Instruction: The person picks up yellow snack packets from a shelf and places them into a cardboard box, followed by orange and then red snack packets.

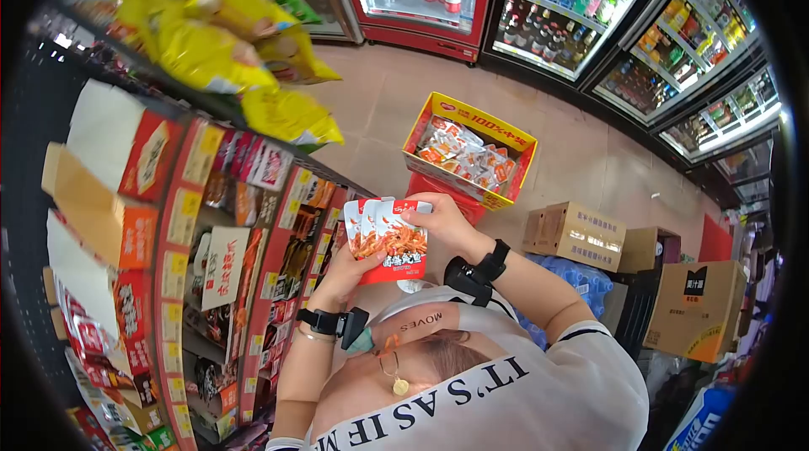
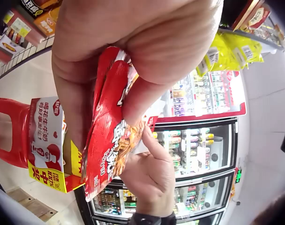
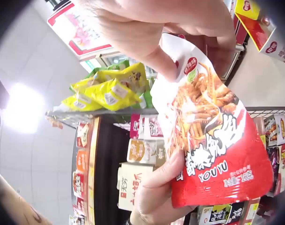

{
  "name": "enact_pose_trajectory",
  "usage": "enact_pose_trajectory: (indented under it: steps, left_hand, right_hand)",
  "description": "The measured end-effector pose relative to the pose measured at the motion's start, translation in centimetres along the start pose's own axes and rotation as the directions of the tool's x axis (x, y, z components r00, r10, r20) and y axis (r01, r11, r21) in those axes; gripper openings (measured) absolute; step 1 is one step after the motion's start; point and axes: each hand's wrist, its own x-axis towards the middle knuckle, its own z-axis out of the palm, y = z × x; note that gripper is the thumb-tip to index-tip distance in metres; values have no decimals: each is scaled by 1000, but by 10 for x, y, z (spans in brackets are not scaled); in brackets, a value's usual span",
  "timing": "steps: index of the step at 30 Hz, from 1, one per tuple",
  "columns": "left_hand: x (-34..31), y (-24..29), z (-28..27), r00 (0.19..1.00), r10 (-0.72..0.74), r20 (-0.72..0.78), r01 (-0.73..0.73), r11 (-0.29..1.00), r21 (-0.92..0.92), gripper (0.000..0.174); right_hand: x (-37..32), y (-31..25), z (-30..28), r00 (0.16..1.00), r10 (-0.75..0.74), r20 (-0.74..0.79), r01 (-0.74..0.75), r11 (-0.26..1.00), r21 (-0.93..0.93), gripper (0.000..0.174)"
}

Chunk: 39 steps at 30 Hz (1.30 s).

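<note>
Red snack packets (image 1: 406, 242) at centre of head view, slightly fanned; left hand (image 1: 342, 272) pinches lower left edge; right hand (image 1: 447, 218) pinches upper right corner; better press thumbs lightly, align edges, as glossy packets may slide apart.

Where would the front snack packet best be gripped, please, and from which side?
Probably pinch the front packet by its flat lower right corner, from the right in the head view: it lies free, while the right hand holds the upper right, the left hand the lower left.
</note>
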Motion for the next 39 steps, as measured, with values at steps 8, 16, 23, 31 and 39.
enact_pose_trajectory:
  steps: [8,16,23,31,39]
  left_hand:
    - [94,15,57,991,-98,88,94,995,45,43]
    - [175,21,108,992,-92,83,86,993,80,56]
    - [187,1,72,974,-149,-172,179,969,172,42]
    - [143,-21,36,884,-291,-367,270,957,-108,35]
    - [96,-43,25,789,-334,-516,264,942,-207,31]
  right_hand:
    - [19,-16,-101,986,156,59,-163,979,120,33]
    - [54,-15,-210,988,118,-95,-101,980,174,22]
    - [114,42,-303,970,-60,-236,-39,918,-395,18]
    - [142,117,-304,989,99,-112,-149,602,-784,16]
    - [165,181,-304,884,465,-40,-210,322,-923,27]
